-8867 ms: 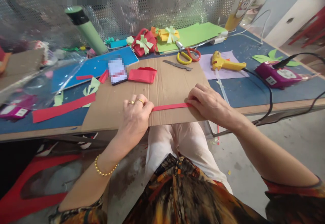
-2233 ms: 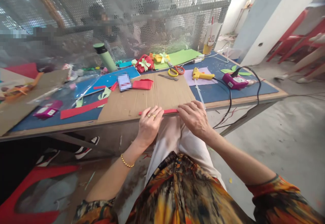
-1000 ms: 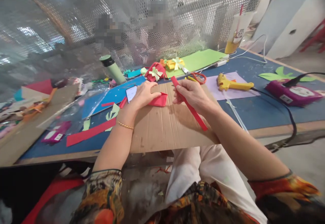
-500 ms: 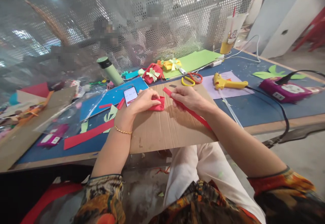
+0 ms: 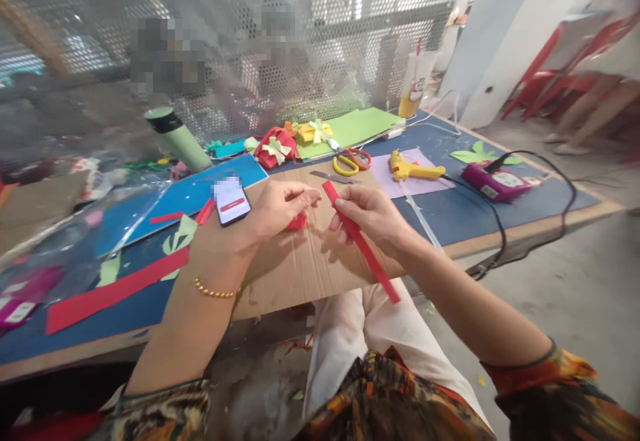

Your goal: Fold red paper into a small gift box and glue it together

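My right hand pinches a long red paper strip between thumb and fingers; its short end points up and its long end slants down toward my lap. My left hand hovers at the left of the cardboard sheet, fingers stretched toward the strip and apart from it, with nothing visible in them. Just below those fingers lies a small folded red paper piece, partly hidden by the hand. A phone with a lit screen rests beside my left wrist.
Behind the cardboard lie scissors, a metal ruler-like strip and red paper shapes with bows. A yellow glue gun sits on purple paper at right, near a purple power socket. At left stands a green bottle.
My left hand has come off the folded red piece, its fingers rising toward the strip. The strip has swung out from under my right forearm. The camera view has shifted right.
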{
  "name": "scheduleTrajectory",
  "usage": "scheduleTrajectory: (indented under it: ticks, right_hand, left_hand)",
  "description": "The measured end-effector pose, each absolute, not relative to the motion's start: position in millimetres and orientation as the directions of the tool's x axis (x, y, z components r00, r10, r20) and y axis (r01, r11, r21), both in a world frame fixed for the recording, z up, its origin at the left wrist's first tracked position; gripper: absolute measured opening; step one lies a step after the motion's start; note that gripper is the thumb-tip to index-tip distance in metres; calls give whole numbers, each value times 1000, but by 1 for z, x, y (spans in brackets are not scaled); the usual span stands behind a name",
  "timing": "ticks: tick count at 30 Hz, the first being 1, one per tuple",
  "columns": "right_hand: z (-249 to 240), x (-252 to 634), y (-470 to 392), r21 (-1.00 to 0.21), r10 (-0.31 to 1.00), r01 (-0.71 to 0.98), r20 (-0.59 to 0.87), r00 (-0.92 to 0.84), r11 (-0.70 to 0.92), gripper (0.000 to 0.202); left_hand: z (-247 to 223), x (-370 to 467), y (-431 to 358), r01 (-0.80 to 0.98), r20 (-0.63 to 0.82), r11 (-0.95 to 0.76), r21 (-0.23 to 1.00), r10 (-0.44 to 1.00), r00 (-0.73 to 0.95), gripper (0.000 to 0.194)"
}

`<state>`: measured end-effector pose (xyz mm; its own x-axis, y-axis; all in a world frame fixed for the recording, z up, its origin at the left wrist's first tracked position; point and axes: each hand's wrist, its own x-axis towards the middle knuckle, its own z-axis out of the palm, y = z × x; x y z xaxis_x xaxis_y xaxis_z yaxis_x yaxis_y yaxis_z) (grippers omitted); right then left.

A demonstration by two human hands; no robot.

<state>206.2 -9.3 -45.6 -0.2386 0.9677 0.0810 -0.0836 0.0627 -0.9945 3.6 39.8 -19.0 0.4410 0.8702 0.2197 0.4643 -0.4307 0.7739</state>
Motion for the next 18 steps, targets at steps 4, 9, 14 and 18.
scheduleTrajectory:
  ticks: [4, 9, 14, 18]
  right_hand:
    - [-47, 196, -21, -995, 987, -78, 77, -144, 66, 21]
    - [-53, 209, -34, -833, 944, 446, 284, -166, 329, 27]
    - [-55, 292, -46, -540, 855, 809, 510, 94, 233, 30]
    - [-48, 346, -43, -451, 818, 890, 534, 212, 64, 26]
  left_hand:
    - [-31, 33, 13, 174, 182, -239, 955, 939, 290, 37]
    - [-43, 40, -1, 32, 92, -99, 995, 980, 177, 30]
    - [-45, 30, -7, 25, -116, 113, 993, 972, 204, 41]
    - [-52, 32, -10, 108, -80, 54, 993, 964, 254, 38]
